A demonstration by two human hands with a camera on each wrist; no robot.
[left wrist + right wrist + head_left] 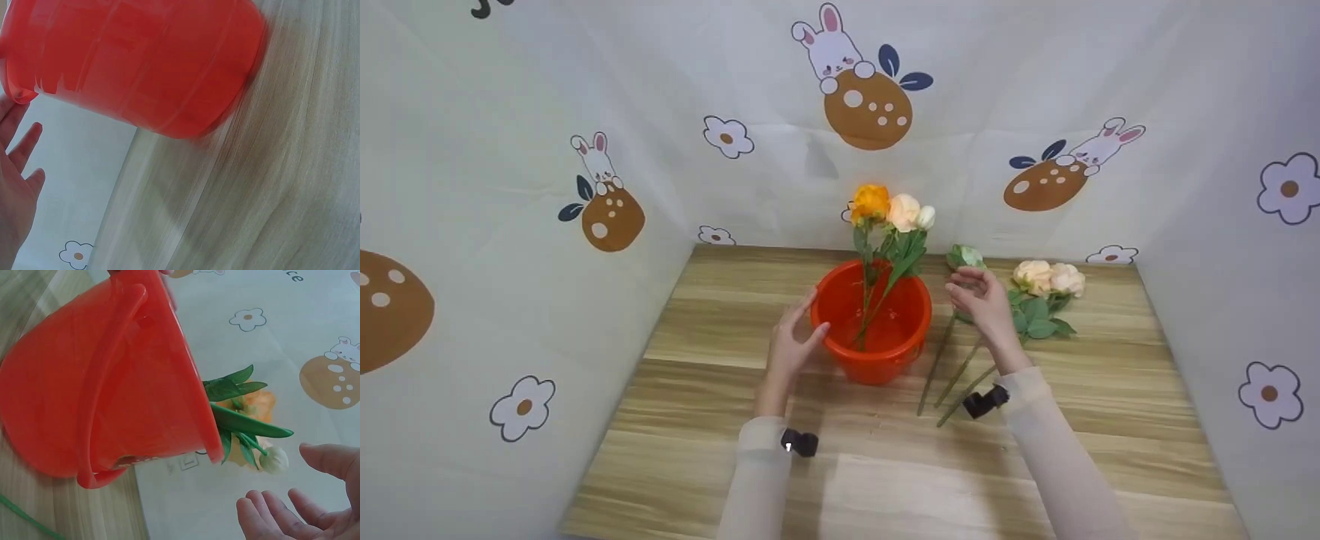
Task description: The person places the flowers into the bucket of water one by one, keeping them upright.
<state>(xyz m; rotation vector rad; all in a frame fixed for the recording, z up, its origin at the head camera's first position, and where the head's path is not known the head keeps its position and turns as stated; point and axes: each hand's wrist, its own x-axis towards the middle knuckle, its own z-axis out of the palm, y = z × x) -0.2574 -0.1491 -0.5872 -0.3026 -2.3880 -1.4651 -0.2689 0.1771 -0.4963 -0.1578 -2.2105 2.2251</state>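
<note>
On the wooden-grain table [697, 390], at its far middle part, stands a red plastic bucket [870, 367], upright. Three artificial-looking flowers are inside it: an orange flower [871, 203], a peach flower [904, 212] and a white tulip bud [926, 217]. Their heads rise above the far rim and their stems go down into the bucket.

The person's left hand [793, 349] is at the bucket's left side, with fingers extended and thumb apart. Its fingertips are at the rim; the hand does not grasp it, and whether it is pressing there, I cannot tell. The right hand [985, 301] is released, its fingers slightly bent, in the air to the right of the bucket.

Near this hand, on the table, lies a pale green-white flower [969, 257]. Further to the right lie a peach rose [1033, 277] and a paler pinkish rose [1067, 279], side by side, with green leaves [1041, 321] below. The stems point toward the person.

From the right wrist, I see the bucket's red handle [93, 391] hanging against its wall. Behind the table hangs a whitish cloth [660, 60] printed with rabbits and flowers.
</note>
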